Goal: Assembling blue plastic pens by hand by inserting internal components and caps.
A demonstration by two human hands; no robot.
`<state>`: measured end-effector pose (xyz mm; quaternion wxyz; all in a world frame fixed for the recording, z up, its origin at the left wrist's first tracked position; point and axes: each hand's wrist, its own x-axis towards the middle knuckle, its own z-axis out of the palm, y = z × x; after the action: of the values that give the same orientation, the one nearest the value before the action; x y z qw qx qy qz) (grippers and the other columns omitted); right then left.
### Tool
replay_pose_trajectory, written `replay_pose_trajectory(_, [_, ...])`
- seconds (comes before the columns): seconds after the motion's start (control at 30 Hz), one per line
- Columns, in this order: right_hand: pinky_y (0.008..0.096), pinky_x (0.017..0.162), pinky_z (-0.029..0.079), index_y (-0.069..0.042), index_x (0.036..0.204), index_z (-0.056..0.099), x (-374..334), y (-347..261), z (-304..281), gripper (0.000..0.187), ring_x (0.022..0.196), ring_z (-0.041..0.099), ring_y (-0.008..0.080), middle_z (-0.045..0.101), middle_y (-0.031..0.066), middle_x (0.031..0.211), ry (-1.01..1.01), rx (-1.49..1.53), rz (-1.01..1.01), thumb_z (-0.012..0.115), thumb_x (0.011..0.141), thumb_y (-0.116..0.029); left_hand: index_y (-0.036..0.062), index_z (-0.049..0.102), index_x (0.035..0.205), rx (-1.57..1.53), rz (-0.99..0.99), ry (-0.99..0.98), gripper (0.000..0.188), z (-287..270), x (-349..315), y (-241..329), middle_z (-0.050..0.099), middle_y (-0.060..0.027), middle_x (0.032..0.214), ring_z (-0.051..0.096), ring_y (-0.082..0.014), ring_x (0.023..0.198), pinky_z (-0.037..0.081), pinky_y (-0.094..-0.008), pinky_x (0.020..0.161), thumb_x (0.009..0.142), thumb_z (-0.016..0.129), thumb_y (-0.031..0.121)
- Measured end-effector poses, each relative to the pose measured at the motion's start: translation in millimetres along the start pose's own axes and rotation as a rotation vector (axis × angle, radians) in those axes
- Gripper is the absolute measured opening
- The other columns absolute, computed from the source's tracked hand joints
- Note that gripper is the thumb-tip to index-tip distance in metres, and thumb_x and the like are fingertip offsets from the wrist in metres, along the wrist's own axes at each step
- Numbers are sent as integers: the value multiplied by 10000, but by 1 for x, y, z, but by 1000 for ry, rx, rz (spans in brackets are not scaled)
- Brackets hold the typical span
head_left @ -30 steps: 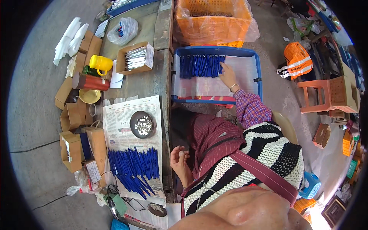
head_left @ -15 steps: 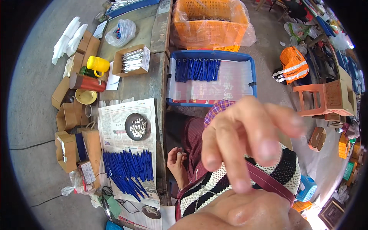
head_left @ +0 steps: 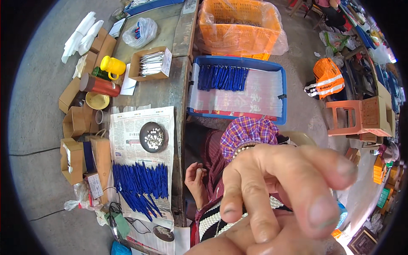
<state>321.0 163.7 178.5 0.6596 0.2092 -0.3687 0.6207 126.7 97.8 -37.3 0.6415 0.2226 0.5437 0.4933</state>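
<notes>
Change shows chiefly in the right hand [head_left: 272, 165]; a second ago its fingertips were at the right end of the row of blue sticks [head_left: 223, 78], whereas now it is lifted close before the lens, looming larger than half a second ago, with the checked sleeve [head_left: 250, 131] and bracelet [head_left: 245, 148] in view behind it; the left hand [head_left: 195, 178] has kept its low place beside the table [head_left: 165, 93], and the row looks unaltered.

Slim, glossy and deep blue, the sticks of that row stand side by side in the upper left part of the blue tray [head_left: 238, 61], packed closely, on a pale sheet; a looser heap of blue sticks [head_left: 138, 182] lies on the newspaper [head_left: 127, 144], most of them roughly parallel, a few slanting out at the lower end; above that heap sits a dark bowl [head_left: 149, 126] of small white pieces [head_left: 154, 139].

Right fingers are spread and bent, with nothing visible in their grasp; whether their tips touch the skin behind them I cannot tell; left fingers are loosely curled, and whether they pinch something small I cannot tell.
</notes>
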Motion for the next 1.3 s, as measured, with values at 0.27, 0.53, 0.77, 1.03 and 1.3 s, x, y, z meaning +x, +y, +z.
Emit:
replay_pose_trajectory(0.27, [428,900,448,-304,1290,446,9,1,15,366,777,581,219,436,-11,1001,150,-160,-49,441,938,-207,13,564,1045,18,-15,16,214,-8,-1,-3,623,-72,930,586,-104,731,459,-201,641,834,558,-21])
replay_pose_trajectory(0.53, [395,847,502,-339,1269,464,7,2,28,393,660,573,178,381,8,870,282,-254,-45,437,934,-136,9,569,1026,58,15,44,289,-6,0,-7,622,-78,942,591,-123,808,473,-225,736,765,566,-114])
replay_pose_trajectory(0.77, [401,852,498,-342,1271,453,4,5,10,419,656,573,182,374,16,866,191,-162,10,409,932,-100,2,571,1021,103,14,16,363,-19,3,-16,620,-89,981,591,-141,904,460,-242,817,706,533,-174])
replay_pose_trajectory(1.03, [407,858,494,-345,1272,440,9,1,-4,451,650,574,188,367,26,861,91,-126,-1,377,931,-58,-8,567,1028,80,29,-16,419,-22,6,-21,614,-97,1012,591,-162,938,457,-250,824,662,495,-199])
replay_pose_trajectory(1.3, [414,865,490,-348,1274,428,19,2,-14,486,645,575,193,359,36,856,15,-97,-72,345,929,-17,-8,567,1030,67,14,12,422,-22,5,-20,609,-91,1009,573,-131,894,451,-213,748,662,490,-199])
